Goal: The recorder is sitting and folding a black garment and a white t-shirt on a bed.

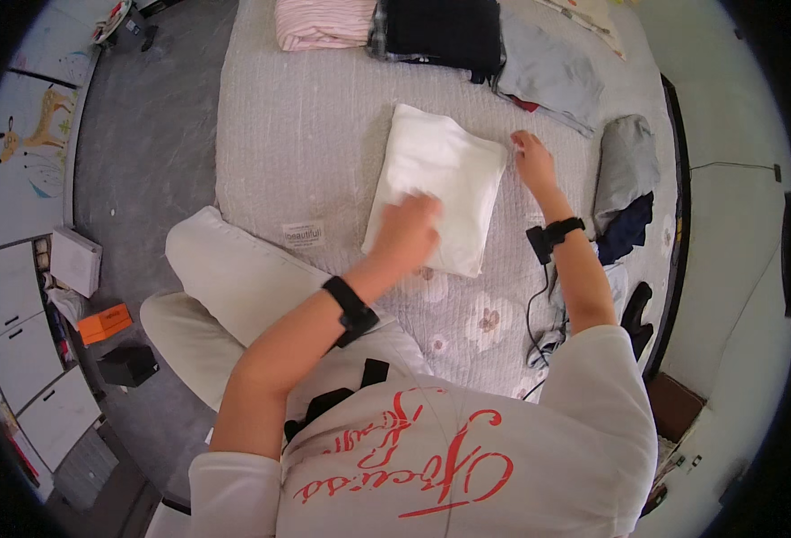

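Observation:
A white folded garment lies flat on the light quilted bedspread in front of me. My left hand is over its lower left part, blurred by motion. Whether those fingers touch or grip the fabric cannot be made out. Just off the garment's upper right side is my right hand, its fingers loosely bent and nothing visible in them. Each wrist wears a black strap, and a cable hangs from the right one.
Along the far side lie a pink striped folded cloth, a black folded garment and grey clothing. A rolled grey garment and dark blue cloth lie at right. An orange box stands on the floor at left.

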Available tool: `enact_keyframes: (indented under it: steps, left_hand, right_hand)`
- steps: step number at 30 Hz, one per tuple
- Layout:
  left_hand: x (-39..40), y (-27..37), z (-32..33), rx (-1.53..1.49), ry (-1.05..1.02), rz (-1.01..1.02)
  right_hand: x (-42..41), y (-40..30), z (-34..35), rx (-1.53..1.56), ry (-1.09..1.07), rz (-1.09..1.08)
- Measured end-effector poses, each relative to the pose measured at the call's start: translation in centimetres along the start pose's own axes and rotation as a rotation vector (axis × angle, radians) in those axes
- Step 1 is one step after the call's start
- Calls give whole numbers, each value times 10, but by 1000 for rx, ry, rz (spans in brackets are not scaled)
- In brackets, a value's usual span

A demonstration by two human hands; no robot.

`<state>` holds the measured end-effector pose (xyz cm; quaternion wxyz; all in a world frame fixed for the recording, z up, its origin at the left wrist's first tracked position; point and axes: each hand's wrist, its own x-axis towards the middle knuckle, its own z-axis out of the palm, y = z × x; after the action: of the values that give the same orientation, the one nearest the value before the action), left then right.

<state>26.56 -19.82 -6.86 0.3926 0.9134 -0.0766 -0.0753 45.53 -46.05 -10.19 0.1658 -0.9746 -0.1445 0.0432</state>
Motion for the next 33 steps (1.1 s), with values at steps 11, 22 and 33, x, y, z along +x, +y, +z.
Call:
enact_keyframes:
  steps: [11,22,33]
  left_hand:
    - [-40,-103,-2,-233,-266,-554]
    - [-59,-120,-15,-165,-503,-534]
    - [-27,-119,-14,-789,-405,-689]
  right_hand:
    - [109,-169,72,90,-494,-280]
    - [102,-199,77,-111,-267,-195]
    - [-94,-70,28,787,-542,776]
